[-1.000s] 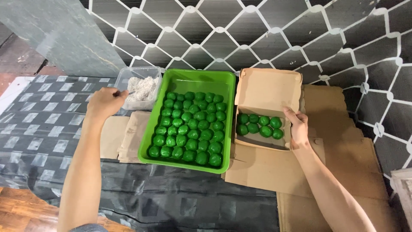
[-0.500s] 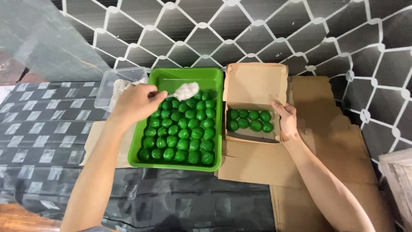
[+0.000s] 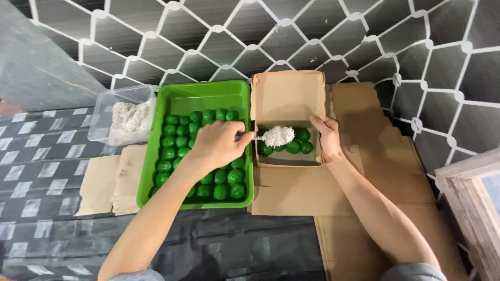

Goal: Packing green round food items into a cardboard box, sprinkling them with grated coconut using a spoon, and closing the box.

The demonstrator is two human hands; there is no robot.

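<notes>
- over the open cardboard box (image 3: 287,104), a spoon (image 3: 273,137) heaped with white shreds lies level, its long axis running left to right: bowl end pointing right above the green balls inside the box (image 3: 298,146), handle end pointing left into the fingers.
- left hand (image 3: 219,144) hovers above the right edge of the green tray (image 3: 198,99), fingers curled together and pinching the spoon's handle; the forearm runs down and left toward the bottom edge.
- right hand (image 3: 328,136) rests on the box's right wall, thumb inside and fingers wrapped round the rim, gripping it; its forearm slants down to the right.
- beside the box on the left, touching it, the tray is filled with rows of green balls (image 3: 179,138).
- left of the tray stands a clear tub of white shreds (image 3: 125,118).
- flat cardboard sheets (image 3: 364,171) lie beneath the box.
</notes>
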